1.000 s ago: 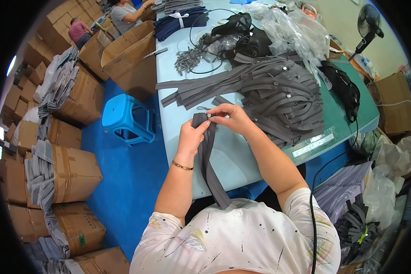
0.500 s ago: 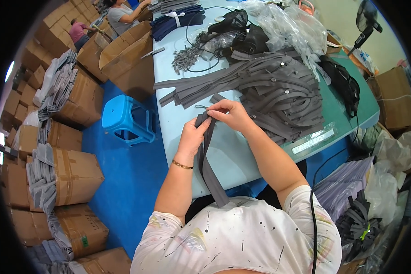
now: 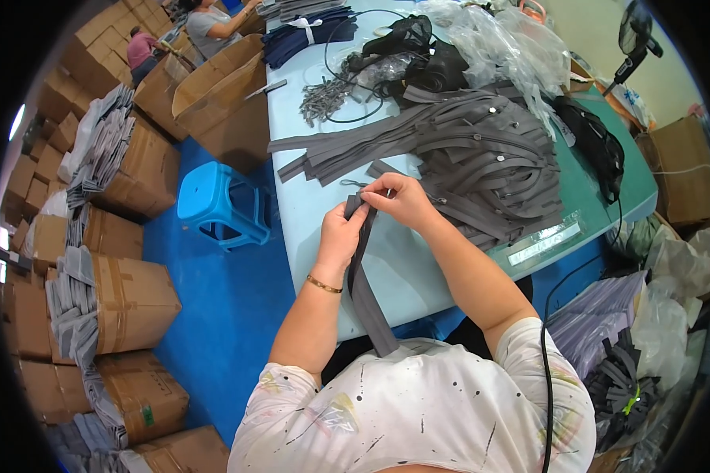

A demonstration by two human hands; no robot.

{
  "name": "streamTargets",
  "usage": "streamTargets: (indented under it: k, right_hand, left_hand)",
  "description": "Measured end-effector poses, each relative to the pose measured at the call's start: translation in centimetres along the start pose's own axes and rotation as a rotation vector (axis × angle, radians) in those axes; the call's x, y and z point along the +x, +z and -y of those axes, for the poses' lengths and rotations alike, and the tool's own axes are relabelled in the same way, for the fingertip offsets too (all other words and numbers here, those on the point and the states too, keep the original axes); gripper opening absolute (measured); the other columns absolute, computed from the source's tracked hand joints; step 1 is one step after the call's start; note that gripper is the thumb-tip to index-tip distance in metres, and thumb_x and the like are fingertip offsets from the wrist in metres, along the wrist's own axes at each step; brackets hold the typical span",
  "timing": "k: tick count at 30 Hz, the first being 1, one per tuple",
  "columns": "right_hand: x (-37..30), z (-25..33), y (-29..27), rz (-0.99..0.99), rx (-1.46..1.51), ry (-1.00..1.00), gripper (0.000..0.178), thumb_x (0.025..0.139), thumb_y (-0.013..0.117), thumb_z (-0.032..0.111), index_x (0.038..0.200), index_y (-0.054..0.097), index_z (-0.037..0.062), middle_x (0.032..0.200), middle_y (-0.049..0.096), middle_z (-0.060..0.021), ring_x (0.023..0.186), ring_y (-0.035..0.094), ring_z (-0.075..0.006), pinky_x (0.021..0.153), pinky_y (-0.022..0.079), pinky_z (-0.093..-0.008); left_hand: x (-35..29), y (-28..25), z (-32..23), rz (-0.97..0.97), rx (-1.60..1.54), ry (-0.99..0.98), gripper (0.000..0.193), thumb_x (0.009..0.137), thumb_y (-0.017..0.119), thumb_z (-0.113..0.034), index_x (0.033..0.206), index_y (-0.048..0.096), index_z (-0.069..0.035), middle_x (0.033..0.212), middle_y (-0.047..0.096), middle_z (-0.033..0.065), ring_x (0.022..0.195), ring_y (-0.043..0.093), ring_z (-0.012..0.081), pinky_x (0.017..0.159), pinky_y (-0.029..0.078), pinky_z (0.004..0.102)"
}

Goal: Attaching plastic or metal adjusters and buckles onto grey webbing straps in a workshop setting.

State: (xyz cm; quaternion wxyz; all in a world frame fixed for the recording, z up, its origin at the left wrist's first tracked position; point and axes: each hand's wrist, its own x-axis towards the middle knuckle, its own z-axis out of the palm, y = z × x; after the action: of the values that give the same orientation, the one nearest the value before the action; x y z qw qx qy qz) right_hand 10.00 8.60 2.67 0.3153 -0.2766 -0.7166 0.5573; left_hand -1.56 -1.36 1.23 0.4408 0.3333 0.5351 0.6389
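Observation:
My left hand (image 3: pixel 341 236) is closed around the upper part of a dark grey zipper (image 3: pixel 374 315), whose tape hangs down over the table edge to my shirt. At the zipper's top, the fingertips of my right hand (image 3: pixel 404 201) pinch together on it; a small cord loop (image 3: pixel 353 183) sticks out beside them. What exactly sits between those fingertips is too small to make out. Just beyond my hands a large heap of grey zippers (image 3: pixel 489 177) spreads over the table (image 3: pixel 402 268). Farther back lies a pile of small grey cord pulls (image 3: pixel 321 100).
Left of the table stand a blue plastic stool (image 3: pixel 213 197) and open cardboard boxes (image 3: pixel 221 98). A knife-like tool (image 3: pixel 267 88) lies at the table's left edge. Black bags, clear plastic (image 3: pixel 505 47) and a fan (image 3: pixel 633 43) are at the back right. Two people work far left.
Both hands stay together at the zipper's top, with the fingers slightly shifted. The whole view has moved a little; the heap and the pulls look unchanged.

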Motion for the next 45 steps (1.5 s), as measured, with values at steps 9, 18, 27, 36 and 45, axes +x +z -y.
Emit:
streamTargets:
  k: [9,18,27,36,45]
  right_hand:
    - [0.3,-0.7,-0.1,-0.068,-0.227,-0.365,0.013,0.071,0.070,0.014,0.082,0.067,0.0067,0.072,0.057,-0.0026,0.070,0.055,-0.0152,0.062,0.045,-0.0269]
    - [0.3,-0.7,-0.1,-0.034,-0.175,-0.272,0.014,0.072,0.070,0.015,0.082,0.067,0.0056,0.074,0.060,-0.0031,0.070,0.056,-0.0145,0.063,0.046,-0.0265]
    - [0.1,-0.5,-0.4,-0.035,0.019,-0.209,0.013,0.075,0.069,0.007,0.084,0.064,0.0000,0.080,0.060,-0.0025,0.075,0.059,-0.0093,0.068,0.048,-0.0224]
    - [0.3,-1.3,-0.3,0.017,-0.080,-0.142,0.027,0.071,0.074,0.024,0.082,0.065,0.0007,0.075,0.062,-0.0044,0.069,0.057,-0.0126,0.064,0.047,-0.0256]
    - [0.5,-0.8,-1.2,0.095,0.181,-0.061,0.012,0.079,0.068,0.013,0.085,0.065,0.0020,0.075,0.061,0.0012,0.067,0.054,-0.0042,0.061,0.043,-0.0192]
  left_hand:
    - [0.1,-0.7,0.2,-0.044,0.080,0.047,0.015,0.088,0.057,-0.013,0.090,0.061,0.001,0.077,0.060,-0.0012,0.067,0.051,0.0040,0.059,0.042,0.0195]
    - [0.4,-1.0,0.4,0.004,0.077,0.055,0.014,0.087,0.059,-0.011,0.094,0.060,0.001,0.083,0.061,0.0008,0.073,0.054,0.0057,0.064,0.044,0.0199]
    - [-0.3,0.0,-1.5,-0.001,-0.099,-0.094,0.015,0.084,0.062,-0.012,0.092,0.061,0.002,0.082,0.062,0.0029,0.069,0.056,0.0077,0.060,0.046,0.0210]
    - [0.0,-0.3,-0.6,-0.032,-0.042,-0.022,0.012,0.084,0.062,-0.009,0.088,0.061,0.002,0.078,0.061,0.0015,0.068,0.055,0.0064,0.059,0.045,0.0200]
    - [-0.1,0.8,-1.5,-0.065,-0.099,0.093,0.016,0.081,0.066,-0.010,0.091,0.060,0.001,0.082,0.061,0.0006,0.073,0.055,0.0070,0.064,0.045,0.0195]
